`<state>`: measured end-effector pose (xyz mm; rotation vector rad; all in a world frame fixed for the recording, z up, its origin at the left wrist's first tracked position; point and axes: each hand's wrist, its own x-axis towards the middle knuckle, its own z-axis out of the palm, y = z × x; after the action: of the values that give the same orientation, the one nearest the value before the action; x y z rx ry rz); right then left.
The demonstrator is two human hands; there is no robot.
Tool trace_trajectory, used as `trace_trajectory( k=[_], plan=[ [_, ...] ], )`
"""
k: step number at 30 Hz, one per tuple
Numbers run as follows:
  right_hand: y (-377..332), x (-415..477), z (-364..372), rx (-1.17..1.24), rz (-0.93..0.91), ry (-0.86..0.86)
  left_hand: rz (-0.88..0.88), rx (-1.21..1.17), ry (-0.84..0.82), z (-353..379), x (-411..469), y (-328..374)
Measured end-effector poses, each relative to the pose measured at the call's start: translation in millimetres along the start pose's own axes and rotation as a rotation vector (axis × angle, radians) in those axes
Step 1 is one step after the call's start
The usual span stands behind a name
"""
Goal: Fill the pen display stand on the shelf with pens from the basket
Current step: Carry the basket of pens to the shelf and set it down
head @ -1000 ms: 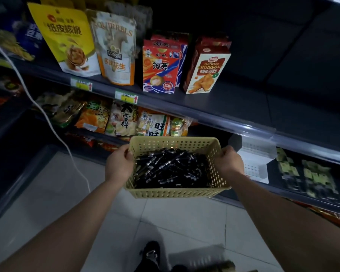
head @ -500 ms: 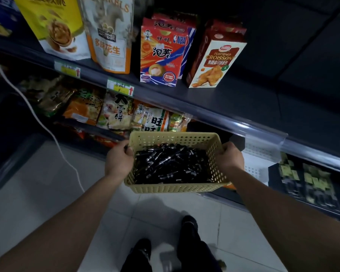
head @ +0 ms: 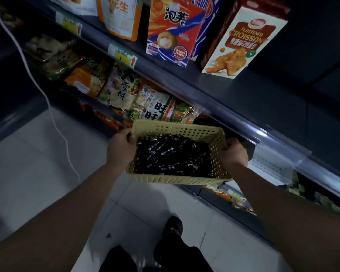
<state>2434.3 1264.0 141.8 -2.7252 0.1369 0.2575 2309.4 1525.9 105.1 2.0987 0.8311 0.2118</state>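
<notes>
**While both hands carry, no pen goes in**

As the basket point(head: 177, 180) hangs level between them, the left hand point(head: 121, 149) grips its left rim and the right hand point(head: 234, 156) grips its right rim. The hands are apart, one on each side, and that makes sense: a load like this would tip from a one-handed hold, so the weight is shared. Pens point(head: 171, 158) lie heaped inside, dark barrels with silver bands, all of them between the two hands. None is out yet.

Now the target. The stand point(head: 267, 166), white and perforated, sits just past the right hand, tucked under a clear rail point(head: 263, 138). Whether it holds anything I cannot tell, because the rail blurs it. My read is that this is the approach and filling has not begun. One hand must come free first, so the basket likely needs a resting spot or a one-arm hold.

The count, then!
- One basket and one stand.
- Two hands, both busy.
- Pens far too many and too tangled to number, dozens at a guess.
- Two boxes upright in front, above the hands: a croissant box point(head: 241, 40) and a red-and-blue box point(head: 171, 32), with more tucked behind.
- Two yellow price tags point(head: 124, 55), up beyond the left hand.
- Snack bags point(head: 122, 89) just past the left hand, number unclear.
- One white cable point(head: 47, 99), trailing down well to the left of the left hand.
</notes>
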Motion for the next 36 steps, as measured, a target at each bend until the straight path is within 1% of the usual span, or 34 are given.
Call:
trace_trajectory(
  k=[4,8,10,12,15,18,26,32,36],
  plan=[
    [10,4,14,-0.009,-0.002,0.041,0.013,-0.019,0.007,14,-3,-11],
    [22,12,25,0.007,-0.015,0.054,-0.038,-0.052,-0.045,30,-5,-18],
    [36,33,38,0.005,-0.042,0.063,-0.064,-0.094,-0.04,54,1,-23],
    [37,38,37,0.001,-0.048,0.061,-0.064,-0.118,-0.05,54,3,-21],
    [40,41,36,0.014,-0.062,0.068,-0.064,-0.126,-0.036,53,3,-19],
    [50,62,50,0.039,-0.085,0.076,-0.085,-0.174,-0.005,77,7,-21],
    [76,114,76,0.016,-0.147,0.118,-0.011,-0.278,0.035,136,20,-32],
    [86,151,86,-0.027,-0.094,0.143,0.022,-0.362,0.017,165,26,-29],
    [87,175,85,-0.046,-0.037,0.172,0.013,-0.49,-0.02,183,26,-21]
  ],
)
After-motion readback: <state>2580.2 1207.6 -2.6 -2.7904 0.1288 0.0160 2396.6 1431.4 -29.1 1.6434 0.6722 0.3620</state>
